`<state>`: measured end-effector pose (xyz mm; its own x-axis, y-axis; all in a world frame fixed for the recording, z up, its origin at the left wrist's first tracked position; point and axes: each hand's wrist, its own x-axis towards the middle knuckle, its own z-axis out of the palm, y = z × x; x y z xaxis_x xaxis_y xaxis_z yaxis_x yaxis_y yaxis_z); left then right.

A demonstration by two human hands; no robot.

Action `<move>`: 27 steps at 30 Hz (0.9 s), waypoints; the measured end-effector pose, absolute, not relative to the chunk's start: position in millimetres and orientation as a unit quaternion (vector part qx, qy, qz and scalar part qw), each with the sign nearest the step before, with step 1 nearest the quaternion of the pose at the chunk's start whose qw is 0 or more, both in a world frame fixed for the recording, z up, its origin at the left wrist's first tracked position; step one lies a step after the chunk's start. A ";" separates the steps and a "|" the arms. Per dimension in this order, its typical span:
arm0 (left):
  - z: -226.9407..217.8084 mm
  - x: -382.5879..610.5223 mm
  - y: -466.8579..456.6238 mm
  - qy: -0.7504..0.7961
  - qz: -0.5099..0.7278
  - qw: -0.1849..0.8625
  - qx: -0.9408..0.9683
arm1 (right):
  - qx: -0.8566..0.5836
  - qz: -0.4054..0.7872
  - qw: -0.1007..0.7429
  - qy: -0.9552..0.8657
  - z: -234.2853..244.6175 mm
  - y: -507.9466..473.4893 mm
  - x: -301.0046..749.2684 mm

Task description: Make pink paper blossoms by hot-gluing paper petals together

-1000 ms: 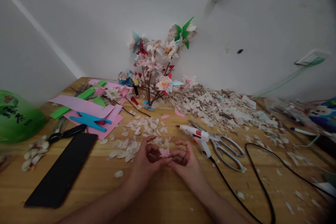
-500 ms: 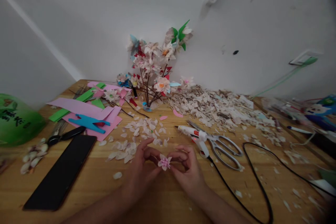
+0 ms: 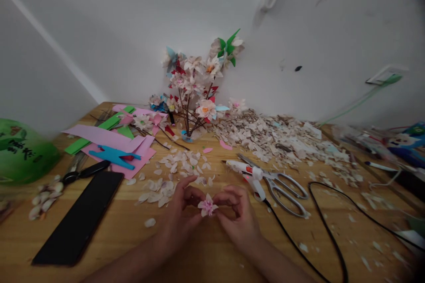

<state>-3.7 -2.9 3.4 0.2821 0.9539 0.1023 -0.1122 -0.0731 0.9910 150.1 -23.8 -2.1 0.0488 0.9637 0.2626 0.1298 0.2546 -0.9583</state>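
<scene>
A small handmade flower (image 3: 207,206) with pale petals and a pink centre is held between my two hands, low over the table. The fingers of my left hand (image 3: 182,210) pinch it from the left. From the right, my right hand (image 3: 236,212) closes its thumb and fingers on the other side of the flower. Any stem below the bloom is hidden. Just beyond my left hand lie loose pale petals (image 3: 158,191). To the right of my right hand, a white glue gun (image 3: 246,169) with a red light rests beside silver-handled scissors (image 3: 287,192).
Finished flowers on twigs (image 3: 194,84) stand against the wall. A heap of petals and scraps (image 3: 265,132) spreads at the back right. On the left are a black phone (image 3: 79,216), pink paper (image 3: 106,137) and a green bag (image 3: 26,152). A black cord (image 3: 322,221) loops at right.
The view has shifted very slightly. Between my hands, the flower has turned a little, its petals now pointing differently; both hands keep their place and hold.
</scene>
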 end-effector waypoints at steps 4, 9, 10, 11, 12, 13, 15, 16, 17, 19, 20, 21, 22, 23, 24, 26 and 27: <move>5.0 -9.8 4.1 0.358 0.475 0.564 0.573 | -0.534 0.348 0.513 -0.575 0.2 -19.8 156.4; 16.1 -32.6 29.0 0.411 0.613 0.477 0.478 | -0.592 0.330 0.383 -0.628 1.8 -15.7 163.2; 18.5 -36.8 34.0 0.435 0.634 0.453 0.452 | -0.594 0.336 0.363 -0.634 1.6 -15.2 162.4; 20.7 -40.4 38.2 0.452 0.644 0.437 0.435 | -0.594 0.345 0.347 -0.638 1.1 -14.6 161.0; 22.6 -43.1 41.5 0.466 0.646 0.428 0.427 | -0.595 0.355 0.334 -0.639 0.5 -14.1 159.1; 24.1 -45.0 43.7 0.476 0.642 0.424 0.426 | -0.594 0.364 0.326 -0.639 -0.1 -13.6 157.0; 26.3 -47.0 45.8 0.488 0.634 0.421 0.427 | -0.587 0.380 0.325 -0.637 -1.5 -12.7 153.5; 26.9 -47.5 46.0 0.493 0.632 0.419 0.426 | -0.581 0.388 0.329 -0.636 -2.1 -12.3 152.3; 27.4 -48.0 46.1 0.495 0.633 0.417 0.426 | -0.575 0.395 0.334 -0.634 -2.6 -12.0 151.7; 27.5 -49.6 46.8 0.493 0.638 0.408 0.429 | -0.566 0.409 0.339 -0.631 -3.0 -11.7 151.8; 27.2 -50.8 47.5 0.490 0.638 0.407 0.432 | -0.562 0.416 0.339 -0.629 -2.9 -11.8 152.3; 26.8 -52.1 48.6 0.484 0.640 0.409 0.435 | -0.561 0.419 0.339 -0.628 -2.7 -12.0 153.0; 26.5 -53.4 49.9 0.476 0.641 0.414 0.437 | -0.559 0.420 0.339 -0.630 -2.4 -12.2 153.7; 26.4 -54.7 51.2 0.469 0.640 0.422 0.439 | -0.558 0.418 0.338 -0.633 -2.1 -12.5 154.3; 26.8 -55.8 52.3 0.464 0.634 0.432 0.443 | -0.555 0.414 0.338 -0.637 -2.0 -12.7 154.9; 29.3 -57.8 53.5 0.461 0.615 0.449 0.455 | -0.547 0.406 0.343 -0.647 -2.4 -12.8 155.8; 31.6 -58.9 53.4 0.465 0.602 0.455 0.463 | -0.542 0.405 0.346 -0.650 -3.0 -12.6 156.2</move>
<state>-58.9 53.4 31.6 -0.1572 0.9784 0.1346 -0.1161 -0.1536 0.9813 156.2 -12.6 -3.0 -0.1730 0.9849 0.0119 0.4242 0.0854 -0.9015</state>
